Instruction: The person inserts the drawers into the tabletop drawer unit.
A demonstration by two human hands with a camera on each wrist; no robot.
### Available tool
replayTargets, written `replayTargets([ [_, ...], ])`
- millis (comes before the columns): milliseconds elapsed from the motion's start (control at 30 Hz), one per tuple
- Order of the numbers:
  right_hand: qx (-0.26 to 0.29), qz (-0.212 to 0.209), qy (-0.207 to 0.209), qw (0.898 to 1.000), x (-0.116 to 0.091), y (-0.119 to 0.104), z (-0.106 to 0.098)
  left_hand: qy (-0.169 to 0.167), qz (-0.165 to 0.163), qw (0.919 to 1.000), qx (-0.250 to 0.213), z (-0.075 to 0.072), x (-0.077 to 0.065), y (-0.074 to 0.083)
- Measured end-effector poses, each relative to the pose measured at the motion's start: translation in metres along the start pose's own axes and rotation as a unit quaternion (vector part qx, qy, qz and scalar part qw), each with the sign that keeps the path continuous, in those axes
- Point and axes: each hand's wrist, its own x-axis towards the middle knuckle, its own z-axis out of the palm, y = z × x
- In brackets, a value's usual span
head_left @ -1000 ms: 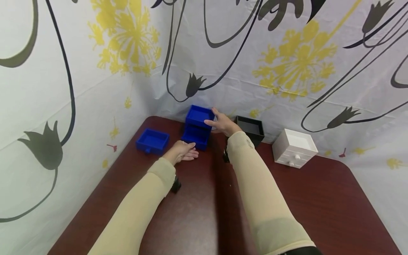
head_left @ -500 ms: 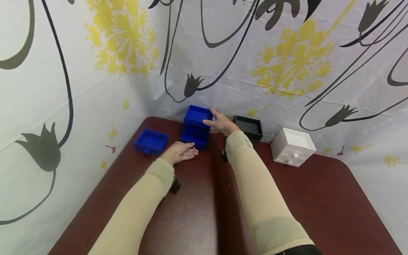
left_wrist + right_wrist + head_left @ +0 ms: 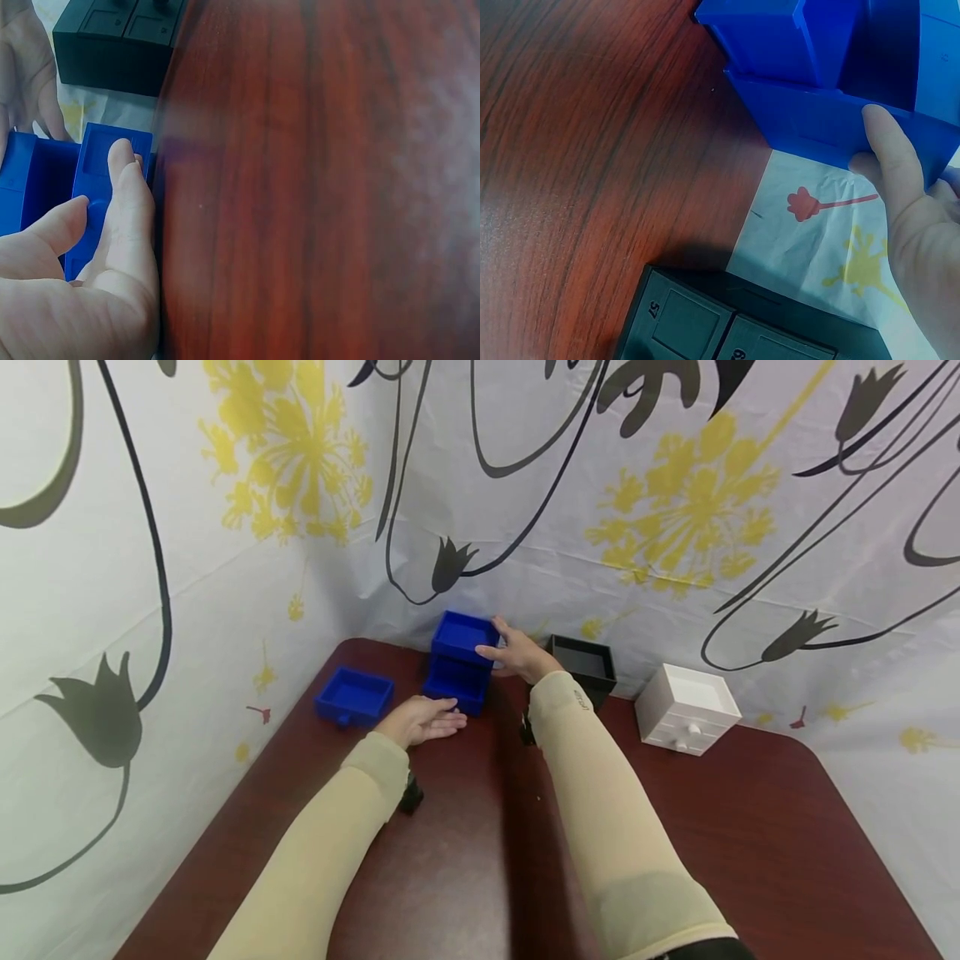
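A small blue drawer cabinet [image 3: 467,635] stands near the back of the table, its upper slot empty. From the lower slot a blue drawer [image 3: 86,169] juts out. My left hand [image 3: 423,720] touches that drawer's front, fingers fairly straight, with the thumb tip beside the small knob. On the cabinet's right side, my right hand [image 3: 519,653] grips it, thumb at the front upper edge and other fingers toward the back, partly hidden. To the left, a separate blue drawer [image 3: 356,692] lies on the table, knob facing the front.
Right of the blue cabinet stands a black drawer cabinet [image 3: 583,658], partly behind my right sleeve. A white drawer cabinet [image 3: 690,706] sits farther right. Patterned cloth [image 3: 540,552] hangs behind and beside the dark red wooden table [image 3: 450,860].
The head view has shifted slightly. Both hands keep their places at the blue cabinet and its drawer, with no other visible movement.
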Motion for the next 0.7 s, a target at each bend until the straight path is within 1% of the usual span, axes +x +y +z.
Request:
replayTargets([
  [167,-0.005,-0.001,0.002,1.000,-0.0023,-0.0005,0.0005,-0.001,0.001,1.0000,0.000,0.0015,0.0017,0.0004],
  [700,-0.002,-0.008,0.005,1.000,-0.0004,0.0037,0.0003,-0.005,0.002,1.0000,-0.003,0.0032,0.0075,0.0017],
])
